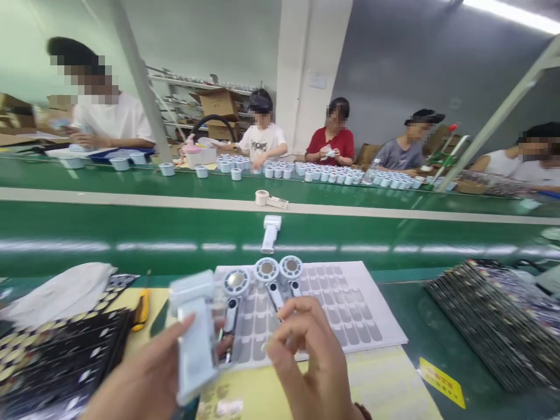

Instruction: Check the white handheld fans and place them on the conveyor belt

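Observation:
My left hand (144,379) holds a pale blue-white handheld fan body (195,335) upright near the bottom centre. My right hand (312,361) is beside it, its fingertips pinched together over a white sticker sheet (350,303); what they pinch is too blurred to tell. Three similar fan bodies (266,273) lie face up on the far edge of that sheet, their round heads side by side.
A green conveyor belt (131,233) runs across, carrying one fan body (270,232) and another white part (270,200). Black sticker sheets are stacked at left (56,361) and right (494,321). A yellow cutter (142,309) and white cloth (61,294) lie left. Several people work opposite.

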`<state>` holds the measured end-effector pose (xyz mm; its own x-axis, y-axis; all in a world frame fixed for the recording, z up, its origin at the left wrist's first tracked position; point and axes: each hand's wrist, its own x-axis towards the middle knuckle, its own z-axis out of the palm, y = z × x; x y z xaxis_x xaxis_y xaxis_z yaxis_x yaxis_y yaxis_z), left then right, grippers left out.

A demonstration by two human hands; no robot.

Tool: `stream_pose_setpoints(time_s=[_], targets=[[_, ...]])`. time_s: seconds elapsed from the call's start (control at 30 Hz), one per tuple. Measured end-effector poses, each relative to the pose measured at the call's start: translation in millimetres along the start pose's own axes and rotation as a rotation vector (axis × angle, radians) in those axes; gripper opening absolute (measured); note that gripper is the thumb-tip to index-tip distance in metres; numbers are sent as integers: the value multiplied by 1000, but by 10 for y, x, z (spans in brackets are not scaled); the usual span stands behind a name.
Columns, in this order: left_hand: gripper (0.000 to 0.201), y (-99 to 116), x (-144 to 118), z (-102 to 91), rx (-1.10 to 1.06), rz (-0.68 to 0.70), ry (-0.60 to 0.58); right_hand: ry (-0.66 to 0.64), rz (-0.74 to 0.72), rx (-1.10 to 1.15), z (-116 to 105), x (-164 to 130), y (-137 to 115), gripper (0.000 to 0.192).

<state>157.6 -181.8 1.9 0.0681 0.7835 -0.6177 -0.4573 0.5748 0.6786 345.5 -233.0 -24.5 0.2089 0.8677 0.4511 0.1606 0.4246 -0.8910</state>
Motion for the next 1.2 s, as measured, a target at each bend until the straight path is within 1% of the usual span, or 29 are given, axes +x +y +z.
stream_pose_setpoints(time_s=[0.03, 0.07, 0.13, 0.17, 0.2, 0.27, 0.3, 0.37, 0.4, 0.47, 0.5, 0.53, 0.6, 0.63, 0.67, 0.7, 0.73, 0.77, 0.83, 0.93, 1.0, 1.03, 1.1, 1.2], targets=[[43, 160, 116, 7, 24, 38, 8, 27, 30, -83, -154, 84, 62, 4], [34, 333, 257, 18, 102, 79, 12, 47, 65, -197, -330, 168, 143, 11], [19, 673, 596, 54, 252, 204, 77, 83, 137, -525, -717, 313, 349, 32], [14, 820, 776, 79, 295, 259, 52, 76, 182, -730, -909, 364, 462, 42], [8, 940, 951, 106, 325, 282, 17, 30, 245, -932, -1083, 400, 572, 49], [7, 1090, 1268, 164, 335, 347, -37, -18, 335, -1097, -1348, 429, 767, 55], [7, 1126, 1405, 191, 341, 372, -54, -46, 371, -1130, -1431, 429, 844, 56], [6, 1149, 1629, 237, 368, 422, -62, -85, 420, -1156, -1513, 416, 946, 54], [10, 1152, 1713, 255, 397, 445, -53, -99, 443, -1174, -1525, 407, 973, 53], [28, 1169, 1806, 285, 501, 502, 15, -104, 480, -1204, -1527, 396, 992, 50], [38, 1184, 1807, 298, 548, 529, 63, -102, 493, -1214, -1527, 396, 993, 49], [48, 1200, 1775, 310, 647, 571, 120, -103, 498, -1220, -1532, 398, 992, 48], [61, 1200, 1621, 328, 954, 677, 207, -124, 488, -1216, -1555, 412, 997, 47], [62, 1170, 1510, 330, 1120, 724, 212, -139, 476, -1208, -1572, 422, 1004, 46], [59, 1113, 1387, 323, 1290, 754, 190, -155, 464, -1200, -1591, 431, 1014, 46], [54, 1029, 1260, 306, 1409, 750, 145, -170, 450, -1192, -1609, 439, 1026, 46], [50, 920, 1138, 280, 1487, 716, 97, -182, 438, -1184, -1625, 444, 1037, 46], [49, 795, 1028, 245, 1531, 656, 52, -190, 426, -1176, -1639, 446, 1048, 46], [48, 532, 867, 164, 1586, 571, 23, -182, 409, -1165, -1652, 439, 1066, 46], [40, 241, 779, 63, 1548, 543, 25, -106, 416, -1156, -1645, 407, 1088, 49], [36, 154, 769, 21, 1444, 529, 20, -48, 434, -1131, -1641, 379, 1107, 50], [35, 133, 756, 5, 1368, 508, 7, -26, 440, -1109, -1644, 365, 1117, 49], [31, 109, 680, -28, 1189, 425, -44, 9, 443, -1050, -1668, 342, 1135, 45], [35, 48, 438, -95, 811, 290, -136, 77, 447, -956, -1717, 312, 1116, 41]])
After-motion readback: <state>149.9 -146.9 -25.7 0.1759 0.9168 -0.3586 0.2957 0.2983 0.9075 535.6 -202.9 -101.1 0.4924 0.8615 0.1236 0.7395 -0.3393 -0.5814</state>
